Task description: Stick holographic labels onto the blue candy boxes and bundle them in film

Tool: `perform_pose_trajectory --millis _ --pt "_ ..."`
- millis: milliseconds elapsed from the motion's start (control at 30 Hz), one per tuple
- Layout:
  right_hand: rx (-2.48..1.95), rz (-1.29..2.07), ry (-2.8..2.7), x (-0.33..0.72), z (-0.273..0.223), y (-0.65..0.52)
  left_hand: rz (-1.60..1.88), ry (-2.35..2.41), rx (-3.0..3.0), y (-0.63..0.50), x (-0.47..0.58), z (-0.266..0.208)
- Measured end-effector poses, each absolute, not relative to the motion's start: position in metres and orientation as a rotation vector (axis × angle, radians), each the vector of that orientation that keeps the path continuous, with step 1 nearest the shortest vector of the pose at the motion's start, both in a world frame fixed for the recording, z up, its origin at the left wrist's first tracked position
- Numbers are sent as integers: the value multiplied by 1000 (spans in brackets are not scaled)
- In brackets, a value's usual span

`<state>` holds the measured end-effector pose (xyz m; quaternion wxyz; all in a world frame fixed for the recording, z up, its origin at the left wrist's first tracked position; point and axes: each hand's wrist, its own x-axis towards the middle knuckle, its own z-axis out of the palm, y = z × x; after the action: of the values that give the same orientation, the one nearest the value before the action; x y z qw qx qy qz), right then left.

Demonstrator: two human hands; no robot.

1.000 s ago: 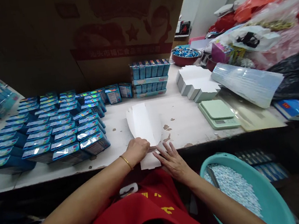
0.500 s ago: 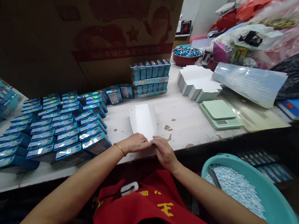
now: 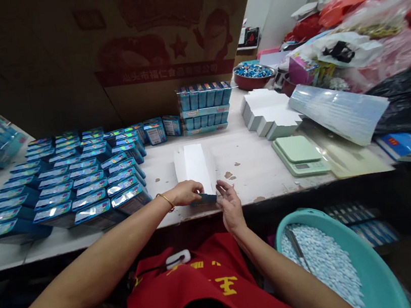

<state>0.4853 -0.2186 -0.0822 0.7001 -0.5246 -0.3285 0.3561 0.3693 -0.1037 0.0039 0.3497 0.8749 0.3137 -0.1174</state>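
Observation:
A white cardboard piece (image 3: 196, 163) with raised sides lies at the front of the table, its white inner face up. At its near end a dark blue flap (image 3: 207, 198) stands up between my hands. My left hand (image 3: 185, 193) pinches the flap's left end between thumb and fingers. My right hand (image 3: 231, 206) holds the right end, thumb against the card and fingers bent with small gaps between them. Left of my hands stand rows of blue boxes (image 3: 89, 185).
Behind is a double-row display pack (image 3: 205, 110) against a large brown carton (image 3: 158, 38). To the right are stacked white card blanks (image 3: 270, 106), a pale green scale (image 3: 301, 156) and a red bowl (image 3: 254, 77) of wrapped sweets. A turquoise tub (image 3: 377, 262) of pale pieces stands below.
My hands, which met at the card's near end, have moved apart, the right one slightly rightward. The blue flap now shows between them. The view has shifted slightly.

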Motion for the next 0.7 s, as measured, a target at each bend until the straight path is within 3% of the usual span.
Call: perform_pose_trajectory --millis 333,700 --pt "-1083 1041 -591 486 -79 -217 -364 916 2133 -97 370 -5" --pt "-1134 955 -570 462 -80 -205 -248 933 2709 -118 362 -10"
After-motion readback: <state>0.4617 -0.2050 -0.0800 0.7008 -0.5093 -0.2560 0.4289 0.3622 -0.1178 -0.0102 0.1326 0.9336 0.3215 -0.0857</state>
